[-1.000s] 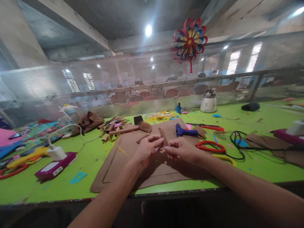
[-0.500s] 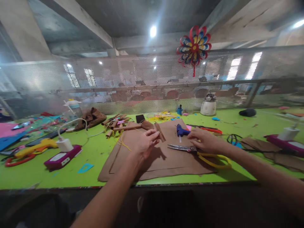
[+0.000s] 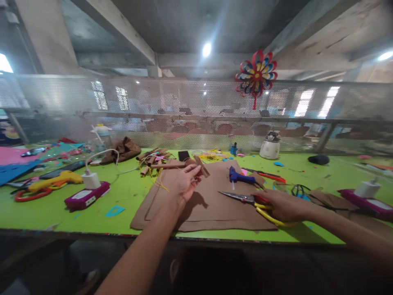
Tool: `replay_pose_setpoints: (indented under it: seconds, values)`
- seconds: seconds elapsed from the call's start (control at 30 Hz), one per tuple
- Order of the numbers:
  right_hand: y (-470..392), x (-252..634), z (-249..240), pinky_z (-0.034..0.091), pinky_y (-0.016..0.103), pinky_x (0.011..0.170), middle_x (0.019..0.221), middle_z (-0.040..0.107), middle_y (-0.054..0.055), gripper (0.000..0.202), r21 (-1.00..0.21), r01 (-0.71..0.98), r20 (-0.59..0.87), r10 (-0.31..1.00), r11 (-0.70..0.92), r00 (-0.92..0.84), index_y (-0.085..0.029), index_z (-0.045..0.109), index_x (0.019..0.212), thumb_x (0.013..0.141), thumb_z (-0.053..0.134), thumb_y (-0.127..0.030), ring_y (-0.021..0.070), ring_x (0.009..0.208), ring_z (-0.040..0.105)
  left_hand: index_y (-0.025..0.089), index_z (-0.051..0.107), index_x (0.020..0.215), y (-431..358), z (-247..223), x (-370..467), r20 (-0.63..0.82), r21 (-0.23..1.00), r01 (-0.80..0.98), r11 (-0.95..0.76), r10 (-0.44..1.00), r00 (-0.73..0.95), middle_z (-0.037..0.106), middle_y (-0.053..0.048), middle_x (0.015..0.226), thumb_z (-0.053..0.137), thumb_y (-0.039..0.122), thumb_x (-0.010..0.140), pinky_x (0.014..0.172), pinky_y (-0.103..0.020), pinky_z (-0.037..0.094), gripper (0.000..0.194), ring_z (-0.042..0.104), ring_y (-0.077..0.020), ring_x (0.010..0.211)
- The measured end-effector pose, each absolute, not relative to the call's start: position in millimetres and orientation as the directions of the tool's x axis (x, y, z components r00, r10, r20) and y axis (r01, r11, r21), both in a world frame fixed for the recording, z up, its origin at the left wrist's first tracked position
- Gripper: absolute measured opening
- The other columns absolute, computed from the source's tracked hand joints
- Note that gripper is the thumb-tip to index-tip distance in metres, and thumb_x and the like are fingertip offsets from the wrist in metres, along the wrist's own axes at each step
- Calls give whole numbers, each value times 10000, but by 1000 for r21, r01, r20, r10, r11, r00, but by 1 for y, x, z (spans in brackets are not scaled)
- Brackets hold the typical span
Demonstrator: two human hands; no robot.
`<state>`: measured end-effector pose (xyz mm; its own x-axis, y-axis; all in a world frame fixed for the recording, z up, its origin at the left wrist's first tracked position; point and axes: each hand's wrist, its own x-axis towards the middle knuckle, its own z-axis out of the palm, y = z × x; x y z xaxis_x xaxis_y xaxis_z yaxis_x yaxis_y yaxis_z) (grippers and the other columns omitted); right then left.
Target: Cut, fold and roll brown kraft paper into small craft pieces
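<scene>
Pinched between the thumb and fingers of my left hand (image 3: 188, 180) is a small brown paper strip (image 3: 201, 166), raised above brown paper sheets (image 3: 211, 209). My right hand (image 3: 278, 203) is closed on the handles of the scissors (image 3: 241, 197), whose blades point left over the sheets. Red and yellow show on the handles. Just beyond the scissors lies a blue glue gun (image 3: 241, 176). Rolled brown paper tubes (image 3: 168, 166) and yellow strings lie past my left hand.
Purple power strips sit at left (image 3: 87, 196) and right (image 3: 368, 201). A yellow glue gun (image 3: 57, 180) lies at far left. Orange-handled pliers (image 3: 272, 176) are behind the blue glue gun. A white jug (image 3: 270, 146) stands near the perforated screen (image 3: 184, 98).
My right hand has moved from beside the glue gun down and right onto the scissors' handles. The view has shifted slightly. My left hand still holds the strip.
</scene>
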<state>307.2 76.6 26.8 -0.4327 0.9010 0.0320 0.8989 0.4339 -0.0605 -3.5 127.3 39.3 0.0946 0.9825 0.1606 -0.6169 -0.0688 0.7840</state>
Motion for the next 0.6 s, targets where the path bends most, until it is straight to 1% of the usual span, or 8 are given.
replay_pose_setpoints:
  seconds: [0.1,0.17,0.2,0.27,0.3,0.37,0.47,0.6]
  values:
    - [72,304,30,446,312,705,938,672,93,345,-133,895,153,902,425,-405,-234,581,1120,788,530,-310,244,831,622,114,633,759,125,45,-7,249,728,-668,-152,967,51,647,-25,739,740,134,644,529,-171,413,158,571,-69,609]
    - [65,294,35,461,335,724,976,671,78,367,-223,880,232,900,419,-369,-242,567,1144,785,511,-295,243,840,625,117,633,794,121,50,-8,281,701,-690,-182,959,33,643,-23,744,724,134,669,536,-172,416,155,569,-66,612]
    - [61,286,37,469,342,742,999,664,76,377,-281,859,259,896,428,-361,-237,558,1152,783,505,-291,238,851,625,118,632,801,119,52,-9,289,689,-700,-190,957,25,640,-20,740,718,135,678,542,-173,421,151,567,-64,607]
    - [55,268,39,476,357,795,1103,629,83,441,-378,803,348,874,461,-338,-227,541,1171,732,536,-269,246,936,608,124,629,805,115,56,-9,298,668,-718,-198,954,14,636,-13,733,714,129,684,555,-173,432,148,564,-60,599]
    - [52,258,38,472,366,828,1155,603,96,481,-419,773,382,865,477,-326,-215,520,1198,720,541,-266,252,989,591,129,629,804,113,57,-9,302,655,-728,-204,953,5,635,-8,733,715,121,681,563,-171,438,150,565,-58,599]
    - [51,239,33,470,360,856,1194,573,113,503,-475,715,422,846,513,-326,-198,494,1219,721,538,-261,250,1041,568,141,630,803,110,59,-9,305,628,-749,-212,952,-15,641,-1,742,717,104,675,577,-165,450,159,567,-53,605]
    - [51,218,23,471,341,860,1166,578,111,463,-519,678,442,842,521,-308,-191,490,1194,736,533,-247,234,1026,574,148,631,780,108,61,-11,284,599,-775,-203,958,-31,648,5,742,712,90,676,570,-150,455,144,570,-48,609]
    - [48,204,19,486,341,800,1060,606,96,412,-490,738,435,864,464,-254,-191,496,1150,759,556,-307,222,908,597,142,640,791,108,63,-12,264,589,-786,-189,964,-33,652,3,740,696,67,678,573,-146,459,147,581,-50,621]
